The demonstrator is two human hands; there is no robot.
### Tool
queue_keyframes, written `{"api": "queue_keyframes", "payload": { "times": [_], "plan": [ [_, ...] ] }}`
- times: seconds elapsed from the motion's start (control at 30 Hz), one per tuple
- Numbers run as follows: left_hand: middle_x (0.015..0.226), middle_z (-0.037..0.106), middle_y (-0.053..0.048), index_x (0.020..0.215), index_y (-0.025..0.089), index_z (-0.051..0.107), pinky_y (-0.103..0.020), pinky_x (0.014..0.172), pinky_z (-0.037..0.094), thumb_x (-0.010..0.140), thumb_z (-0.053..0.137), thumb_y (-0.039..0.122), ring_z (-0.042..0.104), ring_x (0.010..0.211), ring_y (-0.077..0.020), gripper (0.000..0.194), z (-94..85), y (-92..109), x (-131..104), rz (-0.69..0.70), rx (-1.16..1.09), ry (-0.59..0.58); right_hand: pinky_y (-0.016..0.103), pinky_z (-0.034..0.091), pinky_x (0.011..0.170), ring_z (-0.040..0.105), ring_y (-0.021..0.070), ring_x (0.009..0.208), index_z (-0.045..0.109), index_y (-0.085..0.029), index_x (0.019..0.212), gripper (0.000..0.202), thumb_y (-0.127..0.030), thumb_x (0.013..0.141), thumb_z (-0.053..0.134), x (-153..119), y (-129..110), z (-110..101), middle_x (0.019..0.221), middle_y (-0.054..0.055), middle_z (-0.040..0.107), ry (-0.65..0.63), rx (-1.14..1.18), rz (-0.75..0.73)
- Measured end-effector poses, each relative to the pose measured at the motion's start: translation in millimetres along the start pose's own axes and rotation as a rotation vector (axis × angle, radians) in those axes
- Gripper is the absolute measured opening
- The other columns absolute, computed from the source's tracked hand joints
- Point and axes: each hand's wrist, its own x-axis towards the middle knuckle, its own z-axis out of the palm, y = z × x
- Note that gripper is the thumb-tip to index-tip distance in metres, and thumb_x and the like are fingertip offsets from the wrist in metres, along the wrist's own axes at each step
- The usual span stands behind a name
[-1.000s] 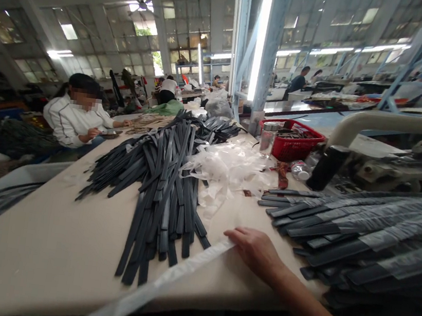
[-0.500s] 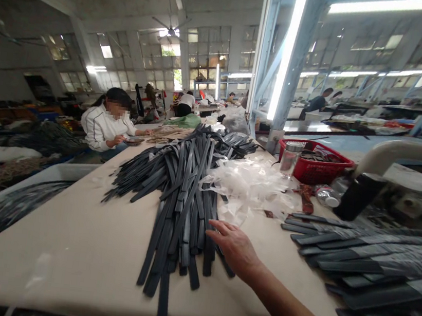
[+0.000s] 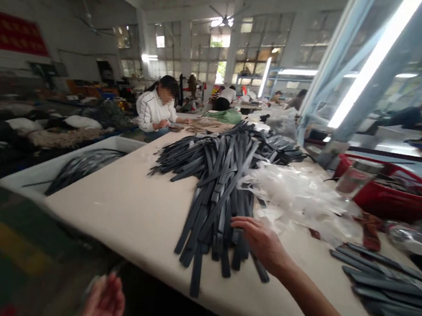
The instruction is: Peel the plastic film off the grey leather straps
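Far left, beyond the counter (image 3: 119, 208) edge: heaps of dark and pale goods (image 3: 62, 130), blurred, contents not readable. White trough (image 3: 37, 176) beside the counter, holding long dark strips like those above; its near end fades into blur.

Left hand (image 3: 104, 304): low at the bottom edge, below the counter, palm up, fingers loosely spread, partly cut off. Something pale and blurred sits at its fingertips; whether it is held cannot be told.

Seated person in a white jacket (image 3: 153, 111) at the far end of the counter, hands on a small item too small to make out.

Centre: large pile of dark grey strips (image 3: 219, 180), fanned along the counter, near ends overhanging toward the front edge.

Right hand (image 3: 262, 242): palm down on the near ends of the pile, fingers flat and slightly spread, touching the strips, not closed round any.

Heap of clear plastic sleeves (image 3: 299, 195) just right of the pile.

Glass jar (image 3: 352, 179), blurred. Red basket (image 3: 396, 195), contents dark, indistinct.

Right edge: strips in clear sleeves (image 3: 391, 290), cut off by the frame.
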Motion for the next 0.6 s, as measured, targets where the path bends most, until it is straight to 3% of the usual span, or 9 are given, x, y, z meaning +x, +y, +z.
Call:
{"api": "queue_keyframes", "payload": {
  "times": [0.07,0.17,0.33,0.43,0.6],
  "plan": [
    [0.077,0.074,0.002,0.086,0.017,0.067,-0.018,0.059,0.058,0.098,0.043,0.01,0.071,0.069,-0.0095,0.028,0.4,-11,0,-0.124,-0.169,-0.087,0.034,0.053,0.088,0.067,0.0206,0.102,0.064,-0.022,0.113,0.032,-0.019,0.099,0.035,-2,-27,9,0.111,0.008,0.071,0.049,0.121,-0.021],
    [0.088,0.076,0.0,0.094,0.018,0.067,-0.021,0.061,0.059,0.094,0.054,0.013,0.072,0.076,-0.0118,0.014,6.0,-25,-9,-0.163,-0.235,-0.127,0.029,0.054,0.072,0.07,0.0196,0.083,0.063,-0.024,0.117,0.028,-0.024,0.099,0.041,-7,-77,29,0.089,0.005,0.074,0.036,0.271,-0.097],
    [0.091,0.075,-0.002,0.099,0.019,0.067,-0.021,0.062,0.059,0.091,0.06,0.018,0.072,0.077,-0.0117,0.01,15.6,-44,-29,-0.223,-0.214,-0.138,0.026,0.049,0.054,0.068,0.0196,0.058,0.057,-0.021,0.127,0.034,-0.021,0.095,0.047,-13,-148,64,0.072,0.004,0.073,-0.085,0.205,-0.171],
    [0.094,0.075,-0.004,0.099,0.018,0.068,-0.02,0.064,0.058,0.092,0.06,0.022,0.071,0.079,-0.0116,0.011,13.7,-50,-33,-0.251,-0.181,-0.163,0.024,0.049,0.056,0.069,0.0185,0.059,0.054,-0.021,0.13,0.038,-0.016,0.092,0.049,-11,-162,77,0.074,0.004,0.074,-0.1,0.155,-0.163],
    [0.094,0.075,-0.004,0.1,0.016,0.069,-0.021,0.064,0.058,0.092,0.06,0.02,0.07,0.077,-0.0116,0.012,6.0,-53,-32,-0.297,-0.207,-0.264,0.025,0.05,0.056,0.069,0.0192,0.058,0.054,-0.017,0.129,0.039,-0.013,0.091,0.05,-10,-160,89,0.074,0.003,0.074,-0.042,0.066,-0.172]
  ]
}}
